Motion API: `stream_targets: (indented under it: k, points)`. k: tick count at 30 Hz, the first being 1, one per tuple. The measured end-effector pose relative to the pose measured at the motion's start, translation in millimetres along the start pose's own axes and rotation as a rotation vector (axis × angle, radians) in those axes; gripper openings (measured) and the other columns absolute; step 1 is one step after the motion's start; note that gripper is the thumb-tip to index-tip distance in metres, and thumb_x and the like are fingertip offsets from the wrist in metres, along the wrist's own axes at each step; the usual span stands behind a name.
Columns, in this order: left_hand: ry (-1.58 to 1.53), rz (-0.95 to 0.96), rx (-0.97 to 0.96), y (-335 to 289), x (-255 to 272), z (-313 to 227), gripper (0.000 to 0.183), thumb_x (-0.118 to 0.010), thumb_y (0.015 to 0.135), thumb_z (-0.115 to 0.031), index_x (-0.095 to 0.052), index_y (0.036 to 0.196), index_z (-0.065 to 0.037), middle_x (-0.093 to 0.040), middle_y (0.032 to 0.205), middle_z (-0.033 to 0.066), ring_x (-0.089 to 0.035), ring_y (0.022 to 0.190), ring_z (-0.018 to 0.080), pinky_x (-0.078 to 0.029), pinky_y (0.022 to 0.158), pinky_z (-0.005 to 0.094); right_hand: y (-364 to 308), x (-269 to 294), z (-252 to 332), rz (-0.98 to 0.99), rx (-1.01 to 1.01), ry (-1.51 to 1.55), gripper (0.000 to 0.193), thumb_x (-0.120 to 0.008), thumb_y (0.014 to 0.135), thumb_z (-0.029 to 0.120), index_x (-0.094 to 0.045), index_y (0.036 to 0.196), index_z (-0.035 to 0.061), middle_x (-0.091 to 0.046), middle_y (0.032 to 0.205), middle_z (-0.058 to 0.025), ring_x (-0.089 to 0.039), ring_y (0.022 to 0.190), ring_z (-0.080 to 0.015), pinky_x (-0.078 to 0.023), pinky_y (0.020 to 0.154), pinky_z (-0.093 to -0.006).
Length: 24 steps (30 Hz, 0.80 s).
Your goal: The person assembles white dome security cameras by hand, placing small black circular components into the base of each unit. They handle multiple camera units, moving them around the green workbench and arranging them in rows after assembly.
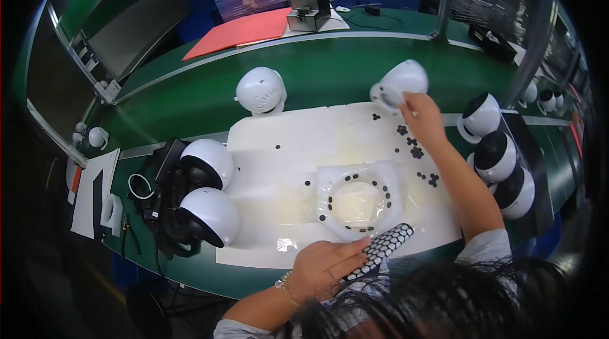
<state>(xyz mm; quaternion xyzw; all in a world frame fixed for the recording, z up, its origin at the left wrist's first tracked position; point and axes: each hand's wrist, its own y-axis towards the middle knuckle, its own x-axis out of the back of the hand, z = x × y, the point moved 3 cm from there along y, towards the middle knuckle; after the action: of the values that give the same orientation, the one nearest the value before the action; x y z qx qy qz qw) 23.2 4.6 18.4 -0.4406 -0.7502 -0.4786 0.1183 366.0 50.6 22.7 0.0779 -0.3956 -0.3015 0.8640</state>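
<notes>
At the far right of the white work sheet (273, 168), my right hand (422, 117) has its fingers closed at the round base of a white dome camera (409, 76). My left hand (323, 266), wearing a beaded bracelet, grips a narrow dark sheet covered with pale rounded pads (384, 247) at the near edge. Its thumb is hidden. Between the hands lies a white foam block with a round opening (327, 180), with small black round pads dotted around the opening. Loose black pads (415, 152) lie in clusters beneath my right forearm.
Another white camera (260, 90) stands at the far left of the sheet. More black-and-white cameras are on the left (209, 215) and right (498, 149). Pliers (129, 231) lie at the left. A green ledge (330, 66) with a metal box (309, 11) runs behind.
</notes>
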Motion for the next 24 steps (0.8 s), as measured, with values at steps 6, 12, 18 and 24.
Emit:
stream_targets:
  k: [6, 12, 18, 24]
  points:
    - [-0.099, 0.039, 0.083, -1, 3, -5, 0.038, -0.055, 0.074, -0.013, -0.057, 0.11, -0.003, -0.051, 0.126, 0.0071, -0.058, 0.091, 0.023, -0.045, 0.072, 0.032, 52, -40, -47, 0.141, -0.061, -0.87, 0.021, -0.048, 0.078, 0.009, -0.06, 0.094, 0.0029, -0.059, 0.095, -0.0134, -0.058, 0.09, -0.0313, -0.048, 0.077, -0.0385]
    - [-0.004, 0.115, 0.115, -11, -2, 1, 0.03, -0.063, 0.065, -0.004, -0.061, 0.095, -0.006, -0.055, 0.119, 0.006, -0.059, 0.09, 0.0192, -0.047, 0.072, 0.0301, 51, -154, 86, 0.619, 0.48, -0.364, 0.037, -0.048, 0.084, 0.034, -0.059, 0.107, 0.0068, -0.053, 0.12, -0.014, -0.05, 0.109, -0.031, -0.039, 0.092, -0.0399]
    - [0.018, 0.204, 0.259, -11, -4, 0, 0.026, -0.06, 0.066, -0.004, -0.061, 0.092, -0.007, -0.053, 0.121, 0.0019, -0.055, 0.096, 0.0173, -0.045, 0.078, 0.029, 57, -208, 120, 0.497, 0.516, -0.411, 0.059, -0.045, 0.085, 0.05, -0.043, 0.127, 0.0086, -0.042, 0.131, -0.0132, -0.034, 0.125, -0.0275, -0.026, 0.101, -0.0378]
    - [0.005, 0.196, 0.2, 3, 2, -5, 0.038, -0.061, 0.059, -0.001, -0.059, 0.097, -0.007, -0.053, 0.12, 0.0023, -0.055, 0.096, 0.0209, -0.044, 0.079, 0.0315, 91, -135, 81, 0.057, 0.301, -0.224, 0.033, -0.065, 0.075, 0.03, -0.061, 0.098, 0.0059, -0.059, 0.104, -0.0096, -0.054, 0.096, -0.0277, -0.042, 0.08, -0.0361]
